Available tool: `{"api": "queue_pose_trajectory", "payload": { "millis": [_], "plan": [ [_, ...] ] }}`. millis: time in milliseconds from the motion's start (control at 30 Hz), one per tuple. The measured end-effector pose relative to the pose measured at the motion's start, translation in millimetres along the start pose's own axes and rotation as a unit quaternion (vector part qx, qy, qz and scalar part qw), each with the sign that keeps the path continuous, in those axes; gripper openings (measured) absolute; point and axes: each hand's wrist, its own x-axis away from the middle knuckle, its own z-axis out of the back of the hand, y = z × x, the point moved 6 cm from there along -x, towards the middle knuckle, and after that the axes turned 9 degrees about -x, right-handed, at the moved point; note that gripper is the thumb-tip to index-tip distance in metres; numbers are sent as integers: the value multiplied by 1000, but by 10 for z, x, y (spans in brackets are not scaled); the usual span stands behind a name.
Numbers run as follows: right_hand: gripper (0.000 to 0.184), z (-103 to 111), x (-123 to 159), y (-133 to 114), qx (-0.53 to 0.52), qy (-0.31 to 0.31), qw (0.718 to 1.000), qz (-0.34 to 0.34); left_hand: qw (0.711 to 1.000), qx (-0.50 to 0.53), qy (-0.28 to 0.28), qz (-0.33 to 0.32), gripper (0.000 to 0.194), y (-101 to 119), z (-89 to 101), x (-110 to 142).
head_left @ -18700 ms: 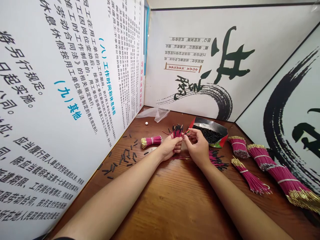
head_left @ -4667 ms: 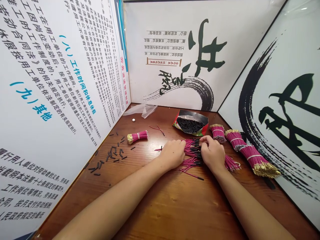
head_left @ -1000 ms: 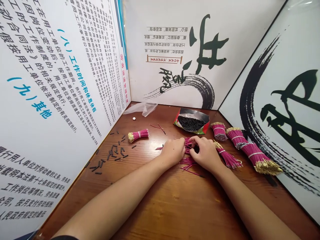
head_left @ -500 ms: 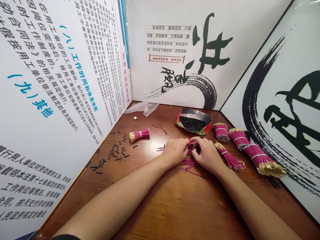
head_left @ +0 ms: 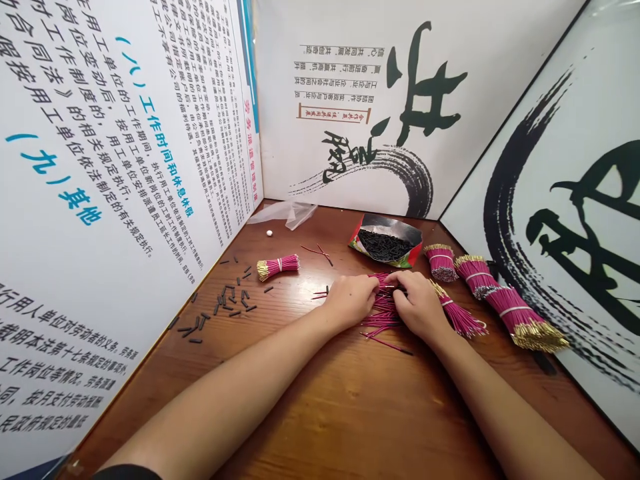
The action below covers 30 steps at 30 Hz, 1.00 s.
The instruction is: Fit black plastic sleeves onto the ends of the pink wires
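Loose magenta wires (head_left: pixel 379 319) lie in a pile on the table between my two hands. My left hand (head_left: pixel 351 299) is closed at the left side of the pile, its fingertips pinched on a magenta wire. From the right, my right hand (head_left: pixel 419 303) reaches in with thumb and forefinger curled near the wire's metal end. What it grips is hidden by its own fingers. Just behind the hands stands an open packet (head_left: pixel 386 245) full of short black sleeves. A tied wire bundle (head_left: pixel 455 310) with gold ends lies beside my right hand.
Several black sleeves (head_left: pixel 231 300) are scattered at the left. A small tied wire bundle (head_left: pixel 278 267) lies behind them, near two crossed wires (head_left: pixel 318 252) and a plastic bag (head_left: pixel 287 215). More bundles (head_left: pixel 515 310) line the right panel. Printed panels enclose the table (head_left: pixel 345 413).
My right hand's thumb and forefinger have drawn closer together, and the hand has shifted slightly. More of the wire pile shows between the hands. The view has tilted a little.
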Motion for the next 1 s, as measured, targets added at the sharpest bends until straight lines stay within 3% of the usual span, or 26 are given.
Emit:
{"api": "queue_pose_trajectory", "payload": {
  "millis": [133, 467, 733, 1000],
  "plan": [
    [17, 36, -5, -26, -4, 18, 1000, 8, 1000, -15, -3, 8, 26, 7, 5, -1],
    [26, 27, 8, 69, 62, 29, 997, -30, 999, -28, -12, 45, 23, 12, -23, -7],
    [18, 102, 6, 29, -49, 85, 995, -3, 997, 5, 39, 64, 19, 6, 66, -7],
    [13, 110, 23, -38, -122, 103, 987, 24, 993, 61, 71, 65, 19, -9, 90, 8]
  ]
}}
